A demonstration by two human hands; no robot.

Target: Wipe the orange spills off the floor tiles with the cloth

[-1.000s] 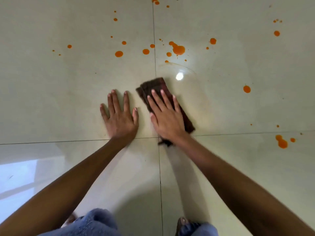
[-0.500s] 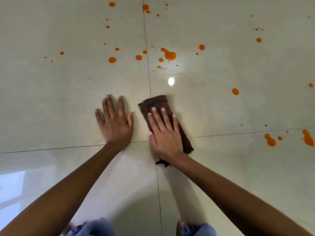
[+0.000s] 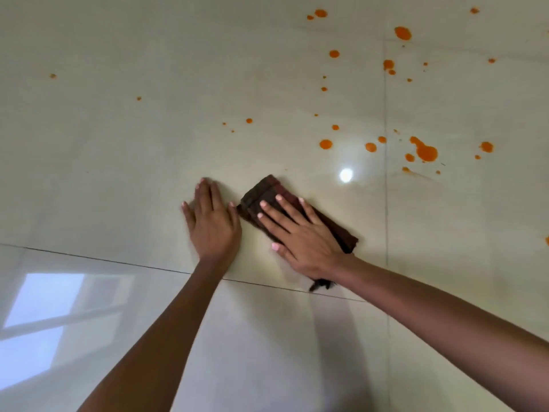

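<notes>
Glossy cream floor tiles (image 3: 118, 150) carry a folded dark brown cloth (image 3: 267, 190), pinned flat under the right hand (image 3: 300, 236), fingers straight and spread, likely for even wiping pressure. Just left of the cloth, the left hand (image 3: 212, 224) lies flat and open on bare tile, probably bracing. Scattered orange spills (image 3: 426, 151) sit well beyond the cloth, up-right. Only a round light glare (image 3: 345, 174) lies between; nothing blocks the path.

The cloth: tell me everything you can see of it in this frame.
The cloth is dark brown with a reddish stripe, fabric folded into a long pad. It lies flat on the glossy floor tile, slanting upper left to lower right. The right hand presses on it with straight, spread fingers; a frayed end pokes out below the wrist. The orange spills lie apart from it.
</notes>
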